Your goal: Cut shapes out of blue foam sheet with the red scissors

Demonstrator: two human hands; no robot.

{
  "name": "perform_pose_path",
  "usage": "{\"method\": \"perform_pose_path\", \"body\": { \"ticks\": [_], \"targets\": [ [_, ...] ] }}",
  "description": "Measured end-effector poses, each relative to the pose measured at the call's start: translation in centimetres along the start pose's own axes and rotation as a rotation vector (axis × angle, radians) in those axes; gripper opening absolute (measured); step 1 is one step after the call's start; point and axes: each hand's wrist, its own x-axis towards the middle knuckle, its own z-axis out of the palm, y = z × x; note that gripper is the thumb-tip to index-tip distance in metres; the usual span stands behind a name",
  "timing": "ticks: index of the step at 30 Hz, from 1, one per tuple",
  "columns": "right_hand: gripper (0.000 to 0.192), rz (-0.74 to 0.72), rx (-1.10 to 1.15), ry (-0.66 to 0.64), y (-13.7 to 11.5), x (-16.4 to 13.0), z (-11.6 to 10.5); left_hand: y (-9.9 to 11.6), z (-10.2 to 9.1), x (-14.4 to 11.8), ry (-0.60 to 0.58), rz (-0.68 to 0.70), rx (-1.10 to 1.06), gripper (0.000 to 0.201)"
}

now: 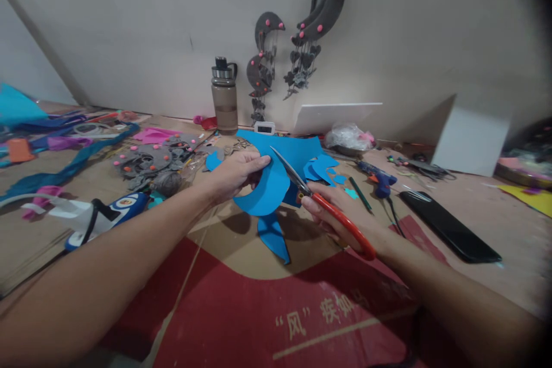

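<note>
left hand (235,175): pinches the top edge of the blue foam sheet (265,192), thumb on the near face, fingers behind; lifted off the tabletop (495,218).
right hand (334,213): closed around the red handles of the scissors (319,201), knuckles up.
scissors: blades parted, tips pointing up-left, lower blade meeting the sheet's right edge.
blue foam sheet: crescent-shaped cut, held in the air over the middle of the tabletop, between both hands; a pointed strip hangs from it toward the cardboard (241,241).
cardboard: brown-and-red sheet lying at the near edge, under both forearms.
blue offcuts (321,169): flat on the tabletop just behind the scissors, toward the far edge.
glue gun (377,178): right of the offcuts, cord trailing toward the near side.
phone (448,224): dark, flat, right of the right hand, apart from it.
second glue gun (107,213): left of the left forearm, near it.
bottle (224,98): upright at the far edge against the wall.
grey felt pieces (155,164): cluttered heap far left of centre.
open room: bare cardboard beneath the hands; bare strip between right hand and phone; left side crowded.
</note>
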Motion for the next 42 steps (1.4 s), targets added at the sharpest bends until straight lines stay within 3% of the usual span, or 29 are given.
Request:
{"method": "perform_pose_path", "body": {
  "ticks": [30,42],
  "targets": [
    [0.047,-0.030,-0.075,0.037,0.9,0.2,0.2,0.0,-0.2,-0.1,-0.100,0.056,0.225,0.043],
    [0.044,-0.047,-0.049,-0.026,0.4,0.1,0.0,0.0,-0.3,-0.1,-0.116,0.064,0.241,0.042]
  ]
}}
